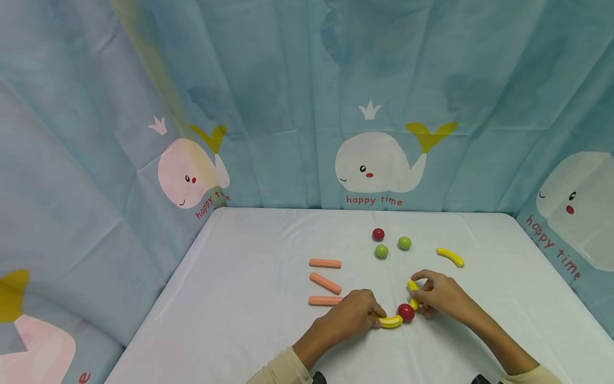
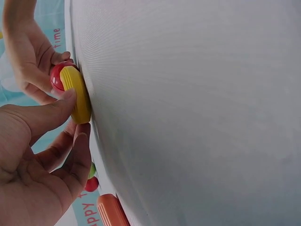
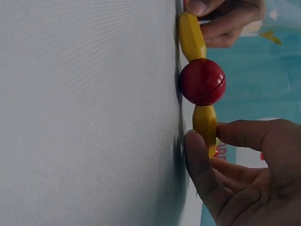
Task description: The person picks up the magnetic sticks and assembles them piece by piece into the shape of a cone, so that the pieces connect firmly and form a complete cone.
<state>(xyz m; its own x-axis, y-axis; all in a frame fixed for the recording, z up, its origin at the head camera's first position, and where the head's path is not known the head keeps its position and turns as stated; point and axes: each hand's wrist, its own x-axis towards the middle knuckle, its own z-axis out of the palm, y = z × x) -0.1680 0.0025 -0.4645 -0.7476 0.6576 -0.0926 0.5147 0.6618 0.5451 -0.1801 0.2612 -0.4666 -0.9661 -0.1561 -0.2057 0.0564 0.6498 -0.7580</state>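
Between my two hands a red ball [image 1: 405,313] rests on the white cloth. My left hand [image 1: 352,314] pinches a yellow curved stick [image 1: 391,321] between thumb and fingers, its tip right at the ball's left side. A second yellow curved stick [image 1: 413,294] is pinched by my right hand [image 1: 443,294], with its near end at the ball's upper right. In the right wrist view, the ball [image 3: 203,82] sits between the ends of both sticks. My left thumb presses along the ridged yellow stick [image 2: 77,96] in the left wrist view.
Several orange ridged sticks [image 1: 325,263] lie left of the hands, the nearest partly behind my left hand. Farther back are two green balls [image 1: 381,251] and another red ball [image 1: 378,234]. Another yellow curved stick [image 1: 450,257] lies at the right. A whale-printed blue curtain [image 1: 288,160] encloses the table.
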